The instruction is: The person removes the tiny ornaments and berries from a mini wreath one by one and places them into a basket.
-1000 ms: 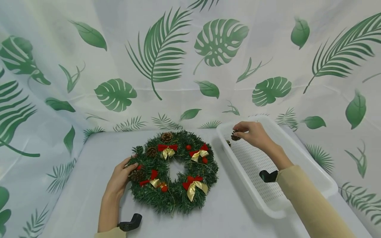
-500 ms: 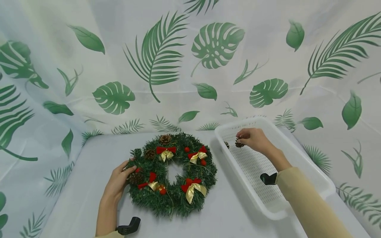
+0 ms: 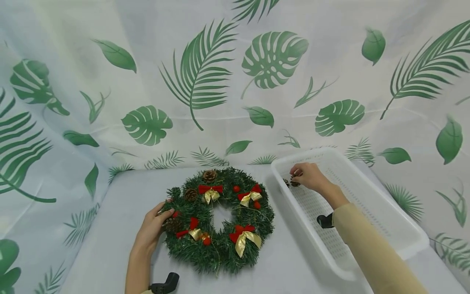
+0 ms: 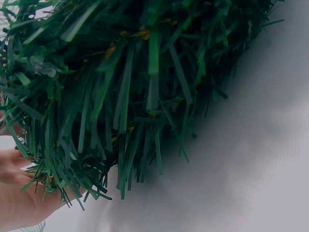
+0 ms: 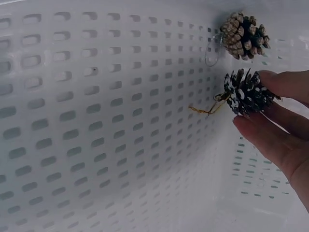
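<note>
While in the basket [image 3: 374, 204] beside a brown pinecone [image 5: 243, 36], speckled pinecone [image 5: 245, 94] in right hand's [image 3: 311, 177] pinch — left hand's [image 3: 151, 225] grip round wreath [image 3: 198, 255].

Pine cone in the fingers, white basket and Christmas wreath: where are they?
Held pine cone [image 5: 247, 94]: right wrist view, its scales.
White basket [image 3: 312, 205]: head view, its slotted floor.
Christmas wreath [image 3: 250, 217]: head view, its green right side.

Wreath [image 3: 242, 218] on counter [image 3: 121, 196], left of basket [image 3: 312, 239]. Inside basket, far left: one pinecone [image 5: 244, 36], second pinecone [image 5: 246, 94] just beside.
</note>
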A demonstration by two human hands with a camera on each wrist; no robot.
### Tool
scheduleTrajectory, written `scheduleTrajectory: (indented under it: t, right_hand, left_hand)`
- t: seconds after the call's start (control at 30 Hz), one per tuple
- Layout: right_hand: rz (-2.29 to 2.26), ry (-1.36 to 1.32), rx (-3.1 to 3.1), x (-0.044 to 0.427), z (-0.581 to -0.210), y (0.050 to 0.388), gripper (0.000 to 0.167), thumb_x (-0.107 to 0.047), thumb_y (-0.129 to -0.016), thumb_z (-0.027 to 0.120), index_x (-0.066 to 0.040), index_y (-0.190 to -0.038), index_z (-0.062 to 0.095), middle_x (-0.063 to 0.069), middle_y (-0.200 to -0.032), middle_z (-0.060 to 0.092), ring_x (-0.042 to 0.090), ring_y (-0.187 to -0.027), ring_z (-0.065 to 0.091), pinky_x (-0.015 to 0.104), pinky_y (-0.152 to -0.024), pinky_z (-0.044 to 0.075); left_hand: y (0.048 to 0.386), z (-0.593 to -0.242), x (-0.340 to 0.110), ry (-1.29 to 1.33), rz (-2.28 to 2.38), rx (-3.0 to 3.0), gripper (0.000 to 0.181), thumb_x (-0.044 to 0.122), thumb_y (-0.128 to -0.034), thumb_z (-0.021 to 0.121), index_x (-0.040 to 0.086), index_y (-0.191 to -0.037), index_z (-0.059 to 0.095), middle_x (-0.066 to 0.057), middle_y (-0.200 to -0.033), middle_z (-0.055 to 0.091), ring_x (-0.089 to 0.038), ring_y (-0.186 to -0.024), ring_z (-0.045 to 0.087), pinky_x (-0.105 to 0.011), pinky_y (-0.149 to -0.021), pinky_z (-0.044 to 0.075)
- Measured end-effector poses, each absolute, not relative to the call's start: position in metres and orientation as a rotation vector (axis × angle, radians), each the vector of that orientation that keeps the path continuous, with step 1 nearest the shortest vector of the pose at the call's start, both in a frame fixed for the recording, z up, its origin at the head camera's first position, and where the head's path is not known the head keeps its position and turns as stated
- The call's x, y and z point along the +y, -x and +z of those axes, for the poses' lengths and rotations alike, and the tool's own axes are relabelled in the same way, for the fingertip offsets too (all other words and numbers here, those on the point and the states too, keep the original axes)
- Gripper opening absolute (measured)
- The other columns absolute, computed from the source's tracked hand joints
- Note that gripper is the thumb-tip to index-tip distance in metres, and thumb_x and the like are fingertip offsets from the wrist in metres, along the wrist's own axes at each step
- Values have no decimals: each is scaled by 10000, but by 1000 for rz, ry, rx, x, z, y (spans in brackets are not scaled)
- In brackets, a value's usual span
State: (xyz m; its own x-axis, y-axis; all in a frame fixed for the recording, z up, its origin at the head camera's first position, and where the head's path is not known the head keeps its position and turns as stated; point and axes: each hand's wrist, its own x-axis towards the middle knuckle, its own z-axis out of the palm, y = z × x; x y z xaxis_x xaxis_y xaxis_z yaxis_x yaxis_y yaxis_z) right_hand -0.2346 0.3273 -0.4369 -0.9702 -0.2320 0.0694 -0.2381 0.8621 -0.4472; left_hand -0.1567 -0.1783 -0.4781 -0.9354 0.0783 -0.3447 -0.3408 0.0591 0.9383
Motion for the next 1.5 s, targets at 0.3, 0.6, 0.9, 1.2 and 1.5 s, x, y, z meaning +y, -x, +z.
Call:
scheduleTrajectory:
  t: [0.3,0.6,0.9,1.2,1.5]
  right_hand:
    - [769,-369,-2991,331,-439,235,164,-19,-906,733,62,-1046,703,268,-973,739,440,-919,717,520,-759,590]
    - [777,-426,-2963,330,-439,239,169,3,-901,736,60,-1058,718,233,-935,758,390,-862,731,496,-734,591]
    - [787,-406,-2979,330,-442,239,145,-33,-929,712,35,-1051,749,218,-966,765,391,-895,737,493,-746,601]
    - [762,-403,-2973,329,-435,233,164,-22,-940,682,43,-1079,741,233,-988,755,398,-906,724,513,-763,593]
    - [717,-444,-2922,327,-423,224,184,29,-921,649,55,-1079,740,221,-939,762,383,-868,733,508,-744,597]
  left_hand:
    - [159,-480,-176,266,1918,2068,775,216,-1056,575,34,-1656,120,-257,-1707,-39,-484,-1562,66,-664,-1227,191]
    - [160,-477,-177,263,1927,2075,776,215,-1055,567,34,-1657,111,-249,-1708,-57,-489,-1565,20,-673,-1230,160]
    - [158,-480,-177,261,1933,2080,760,194,-1058,561,4,-1648,120,-290,-1696,12,-501,-1553,84,-683,-1217,189]
    - [157,-478,-177,266,1945,2081,751,189,-1054,563,7,-1647,141,-293,-1694,38,-487,-1554,111,-668,-1220,204]
    - [158,-476,-175,261,1935,2081,747,206,-1046,578,33,-1650,175,-264,-1705,-25,-497,-1561,19,-679,-1224,170]
